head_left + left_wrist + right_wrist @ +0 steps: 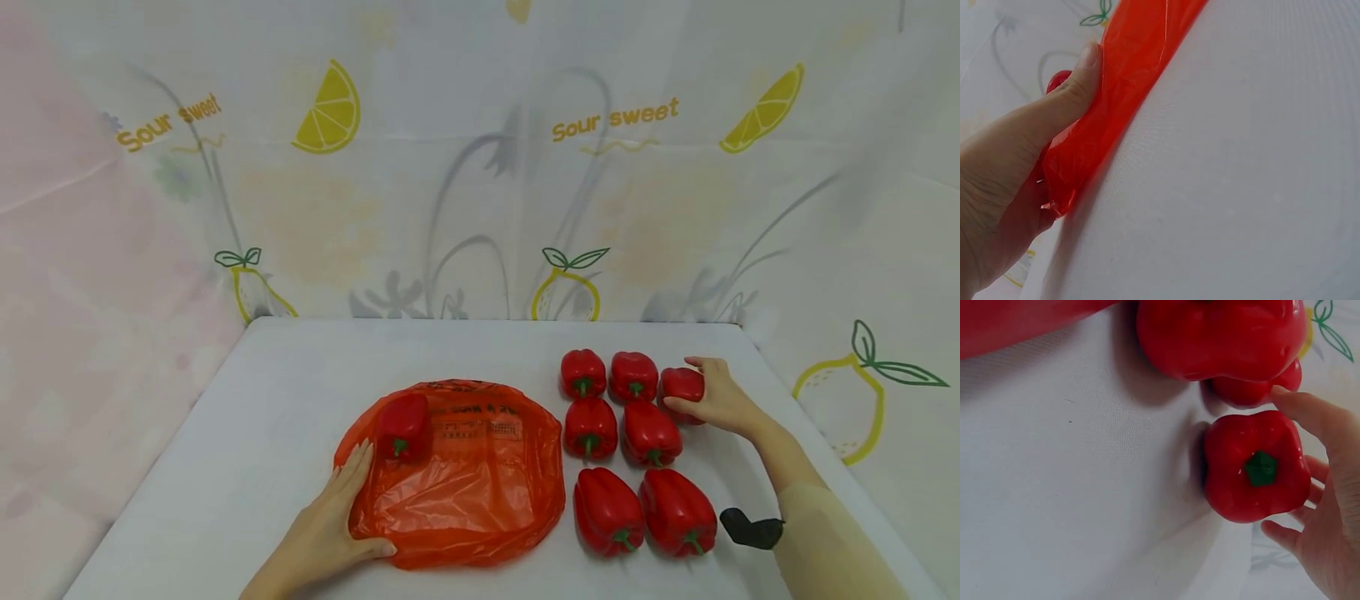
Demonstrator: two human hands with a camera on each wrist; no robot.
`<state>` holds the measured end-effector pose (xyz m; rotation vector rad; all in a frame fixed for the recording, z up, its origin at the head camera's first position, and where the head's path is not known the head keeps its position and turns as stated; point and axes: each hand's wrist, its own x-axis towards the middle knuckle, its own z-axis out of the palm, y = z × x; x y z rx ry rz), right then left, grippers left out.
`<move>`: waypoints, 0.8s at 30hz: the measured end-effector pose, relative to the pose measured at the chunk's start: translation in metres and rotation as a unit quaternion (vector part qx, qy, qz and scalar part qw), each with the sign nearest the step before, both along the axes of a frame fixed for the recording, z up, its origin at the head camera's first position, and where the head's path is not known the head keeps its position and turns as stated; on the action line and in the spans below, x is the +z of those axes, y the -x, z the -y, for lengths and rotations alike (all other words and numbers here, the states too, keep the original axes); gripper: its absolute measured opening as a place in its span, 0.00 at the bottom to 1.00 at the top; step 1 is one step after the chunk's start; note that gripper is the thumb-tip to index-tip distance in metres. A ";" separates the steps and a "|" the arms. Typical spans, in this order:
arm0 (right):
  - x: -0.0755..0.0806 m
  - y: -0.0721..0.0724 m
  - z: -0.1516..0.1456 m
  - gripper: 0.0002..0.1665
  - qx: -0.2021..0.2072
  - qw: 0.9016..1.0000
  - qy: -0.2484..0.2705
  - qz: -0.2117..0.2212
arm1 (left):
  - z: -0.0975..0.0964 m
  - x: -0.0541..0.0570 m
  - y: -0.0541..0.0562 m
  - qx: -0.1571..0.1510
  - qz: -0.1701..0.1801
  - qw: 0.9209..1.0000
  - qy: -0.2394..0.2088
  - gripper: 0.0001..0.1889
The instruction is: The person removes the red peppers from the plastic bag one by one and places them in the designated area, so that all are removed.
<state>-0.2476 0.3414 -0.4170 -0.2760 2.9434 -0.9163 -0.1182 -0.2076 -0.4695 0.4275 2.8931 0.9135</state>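
My left hand point(336, 521) lies along the near left side of an orange-red plastic bag point(480, 492), its fingers straight and thumb spread. In the left wrist view the thumb point(1079, 84) rests against the bag's side. One red bell pepper point(403, 427) with a green stem sits inside the bag at its left. Over at the back right, my right hand point(712, 396) spreads around another red bell pepper point(681, 384). In the right wrist view this pepper point(1260, 465) stands on the table between thumb and fingers, the thumb beside its upper edge.
Several more red bell peppers stand in rows right of the bag, among them a front one point(609, 510) and a back one point(582, 372). The white table point(247, 433) ends at a printed cloth backdrop point(450, 167) with lemon drawings.
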 end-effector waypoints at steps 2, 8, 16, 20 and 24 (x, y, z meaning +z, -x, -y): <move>0.002 -0.003 0.001 0.50 -0.004 1.000 -0.007 -0.009 | 0.000 0.000 0.000 0.002 -0.002 1.000 -0.001 0.66; 0.013 -0.016 0.012 0.50 -0.002 0.997 -0.020 -0.070 | 0.000 -0.001 0.000 0.006 -0.004 1.000 -0.004 0.67; 0.040 -0.042 0.051 0.46 0.041 0.983 0.028 -0.179 | -0.001 -0.002 -0.001 0.005 -0.003 1.000 -0.005 0.67; 0.055 -0.057 0.076 0.47 0.080 0.974 0.037 -0.211 | -0.001 -0.001 -0.001 0.005 -0.004 1.000 -0.005 0.66; 0.064 -0.070 0.096 0.50 0.101 0.969 0.016 -0.224 | -0.001 -0.001 -0.001 0.003 -0.010 1.000 -0.006 0.66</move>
